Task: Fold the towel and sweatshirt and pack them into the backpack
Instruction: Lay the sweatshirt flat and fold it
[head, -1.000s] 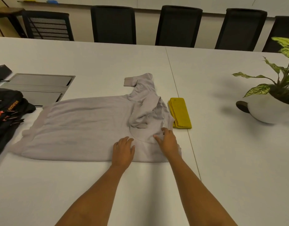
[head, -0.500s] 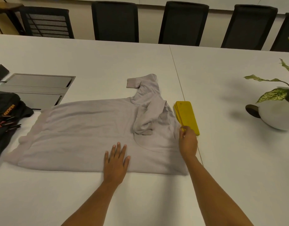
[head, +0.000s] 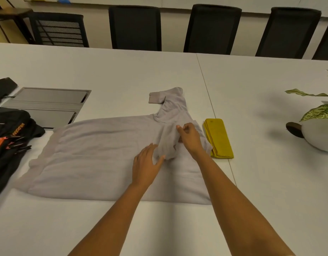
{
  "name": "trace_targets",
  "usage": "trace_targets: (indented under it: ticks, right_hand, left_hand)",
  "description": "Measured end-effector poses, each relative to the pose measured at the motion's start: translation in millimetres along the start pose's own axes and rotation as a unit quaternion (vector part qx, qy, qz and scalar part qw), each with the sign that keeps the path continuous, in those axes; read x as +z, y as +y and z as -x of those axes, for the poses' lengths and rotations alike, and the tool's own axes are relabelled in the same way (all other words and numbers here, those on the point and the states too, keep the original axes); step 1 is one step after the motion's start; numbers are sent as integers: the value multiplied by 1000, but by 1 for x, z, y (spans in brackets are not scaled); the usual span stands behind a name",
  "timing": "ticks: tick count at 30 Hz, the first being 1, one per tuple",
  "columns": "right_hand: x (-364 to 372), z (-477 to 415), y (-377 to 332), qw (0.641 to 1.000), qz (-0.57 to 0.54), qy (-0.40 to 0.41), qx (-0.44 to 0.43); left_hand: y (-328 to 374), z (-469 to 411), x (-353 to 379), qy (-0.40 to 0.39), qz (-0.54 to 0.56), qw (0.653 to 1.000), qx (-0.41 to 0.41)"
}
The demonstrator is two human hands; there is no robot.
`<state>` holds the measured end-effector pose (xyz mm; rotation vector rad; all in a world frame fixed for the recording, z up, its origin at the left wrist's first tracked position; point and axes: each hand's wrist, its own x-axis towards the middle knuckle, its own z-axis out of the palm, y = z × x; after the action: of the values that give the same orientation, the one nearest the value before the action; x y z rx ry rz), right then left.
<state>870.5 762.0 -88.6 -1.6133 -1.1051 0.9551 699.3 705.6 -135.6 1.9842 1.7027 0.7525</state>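
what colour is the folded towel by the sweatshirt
Plain mustard yellow; the towel shows best in the head view, beside the pale grey sweatshirt.

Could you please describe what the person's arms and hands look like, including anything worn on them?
Both arms are bare as far as the frame shows: no sleeve reaches the left forearm or the right forearm. The left hand and right hand are ungloved, and no watch, bracelet or ring is visible on either.

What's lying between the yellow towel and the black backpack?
In the head view, the grey sweatshirt lies spread between the yellow towel and the black backpack.
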Motion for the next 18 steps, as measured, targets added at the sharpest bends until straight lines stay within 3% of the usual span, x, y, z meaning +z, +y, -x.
trace_targets:
  ticks: [5, 11, 16, 18]
  right_hand:
    - [24, 39, -36, 995, -37, 62, -67]
    - [36, 80, -64, 987, -41, 28, -156]
    - [26, 93, -42, 943, 184, 51, -272]
    - [21, 97, -18, 929, 245, -33, -277]
  left_hand:
    - [40, -8, -22, 25, 58, 998, 6]
    - [50, -2, -60, 67, 142, 986, -57]
    - [17, -2, -109, 168, -21, 981, 92]
    - [-2, -2, -128, 189, -70, 965, 168]
